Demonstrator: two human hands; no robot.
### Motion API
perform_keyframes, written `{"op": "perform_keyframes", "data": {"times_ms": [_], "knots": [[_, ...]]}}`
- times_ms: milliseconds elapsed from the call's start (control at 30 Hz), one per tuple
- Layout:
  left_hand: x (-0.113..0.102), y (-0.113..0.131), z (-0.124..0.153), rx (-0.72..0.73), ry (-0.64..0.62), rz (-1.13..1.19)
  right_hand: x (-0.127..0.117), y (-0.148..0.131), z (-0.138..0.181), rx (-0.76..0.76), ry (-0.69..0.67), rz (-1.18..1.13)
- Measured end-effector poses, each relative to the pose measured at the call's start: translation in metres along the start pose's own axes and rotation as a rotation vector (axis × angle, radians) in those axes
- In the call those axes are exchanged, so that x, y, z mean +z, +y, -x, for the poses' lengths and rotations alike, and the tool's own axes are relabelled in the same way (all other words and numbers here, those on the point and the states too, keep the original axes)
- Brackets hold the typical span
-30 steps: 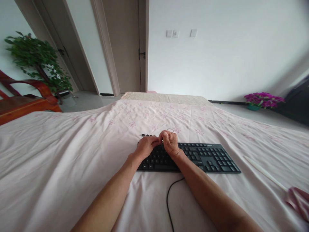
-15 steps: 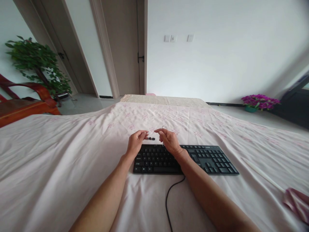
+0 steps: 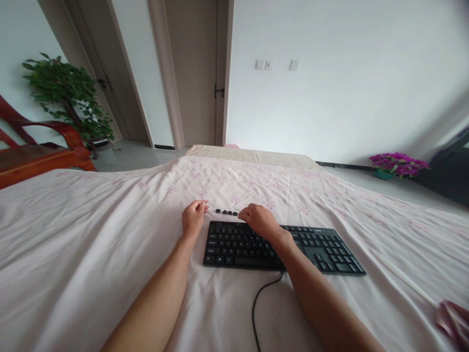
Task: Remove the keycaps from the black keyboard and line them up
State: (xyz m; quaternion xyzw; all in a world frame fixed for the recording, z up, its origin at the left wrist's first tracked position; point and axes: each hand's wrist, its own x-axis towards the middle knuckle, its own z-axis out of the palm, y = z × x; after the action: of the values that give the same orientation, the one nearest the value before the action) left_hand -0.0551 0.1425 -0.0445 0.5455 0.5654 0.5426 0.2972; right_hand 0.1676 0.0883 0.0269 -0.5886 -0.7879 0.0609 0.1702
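- Pale flowered cloth (image 3: 216, 298) covers the surface, lying in soft folds that could let small pieces tip or settle into a crease.
- On it, beyond the keyboard's far edge, four small black pieces (image 3: 224, 212), probably keycaps, lie in a short, uneven row. They should be very light, stiff and rather smooth, easy to flick away; a fingertip pinch on opposite sides would suit them best.
- Just nearer the person is the black keyboard (image 3: 238, 247), flat on the cloth. It looks rigid and fairly light for its length; the short ends or the long front edge would give the safest hold, sparing the keys.
- Left hand (image 3: 193, 217): to the left of the row, bare cloth between, near the keyboard's far left corner. Its fingers are drawn in narrow; I cannot tell whether they pinch anything.
- Right hand (image 3: 259, 219): above the keyboard's far edge, back upward, its fingertips just beside the rightmost piece. Contact is unclear, and the palm is hidden, so I cannot tell what it holds.
- Black cable (image 3: 252, 313) curves from the keyboard's near edge toward the person, between the forearms.
- Further right, a thin pale rod (image 3: 403, 278) lies on the cloth, well apart from both hands.
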Motion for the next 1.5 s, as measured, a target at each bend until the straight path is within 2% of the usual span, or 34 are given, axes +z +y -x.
{"op": "perform_keyframes", "data": {"times_ms": [100, 367, 467, 600, 733, 1233, 1367, 1500], "knots": [[-0.001, 0.000, 0.000, 0.001, -0.011, -0.027, 0.003, 0.000, 0.000, 0.027, -0.081, 0.043], [-0.001, -0.001, -0.002, -0.013, -0.024, -0.058, -0.006, 0.005, -0.001, -0.014, -0.140, -0.006], [-0.002, 0.000, -0.001, -0.008, -0.028, -0.077, -0.003, 0.011, -0.003, 0.016, -0.086, -0.039], [-0.002, 0.001, 0.000, 0.007, -0.035, -0.105, 0.005, 0.019, -0.010, 0.148, 0.014, -0.012], [-0.002, 0.002, 0.000, -0.001, -0.033, -0.127, 0.017, 0.021, -0.016, 0.218, 0.023, 0.032], [-0.001, 0.002, 0.000, 0.003, -0.040, -0.161, 0.028, 0.019, -0.022, 0.214, -0.021, 0.110], [-0.002, 0.004, 0.000, -0.004, -0.042, -0.167, 0.025, 0.018, -0.019, 0.199, 0.058, 0.100], [-0.002, 0.004, 0.001, -0.007, -0.046, -0.163, 0.006, 0.016, -0.012, 0.170, 0.198, 0.061]]}}
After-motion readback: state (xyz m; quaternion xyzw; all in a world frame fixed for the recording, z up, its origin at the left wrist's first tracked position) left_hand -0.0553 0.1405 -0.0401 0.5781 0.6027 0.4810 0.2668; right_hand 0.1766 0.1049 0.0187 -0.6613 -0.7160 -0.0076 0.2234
